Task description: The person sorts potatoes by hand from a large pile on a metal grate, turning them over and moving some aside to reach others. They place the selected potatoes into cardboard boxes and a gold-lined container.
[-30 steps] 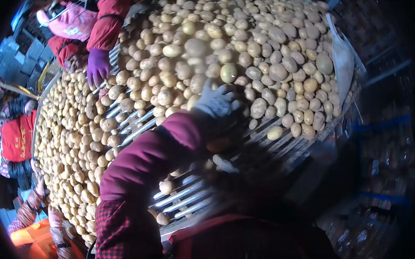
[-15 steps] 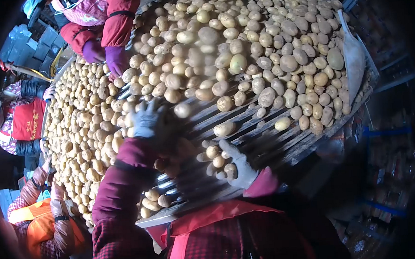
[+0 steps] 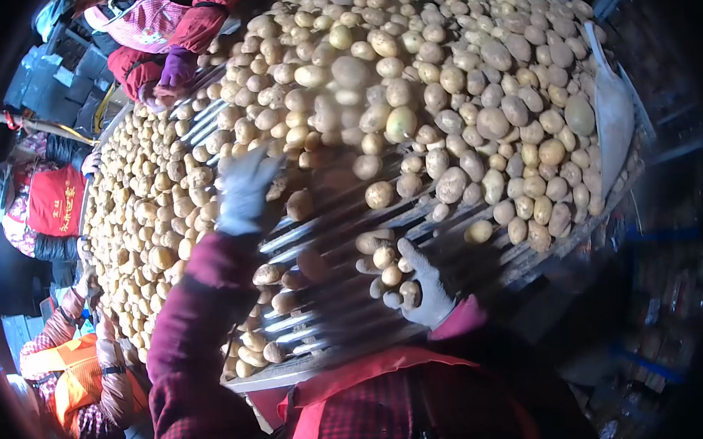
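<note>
Grey-gloved right hand [image 3: 425, 289] holds three small potatoes [image 3: 392, 275], blurred left hand [image 3: 243, 190] beside many.

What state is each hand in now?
Left hand: blurred, by potatoes; grip can't be told.
Right hand: partly closed, holding a few small potatoes.

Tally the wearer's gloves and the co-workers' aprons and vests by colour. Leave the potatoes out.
Grey: left hand's glove, right hand's glove – 2
Pink: apron at the top – 1
Red: apron with yellow lettering – 1
Orange: vest – 1
Total: 5
</note>
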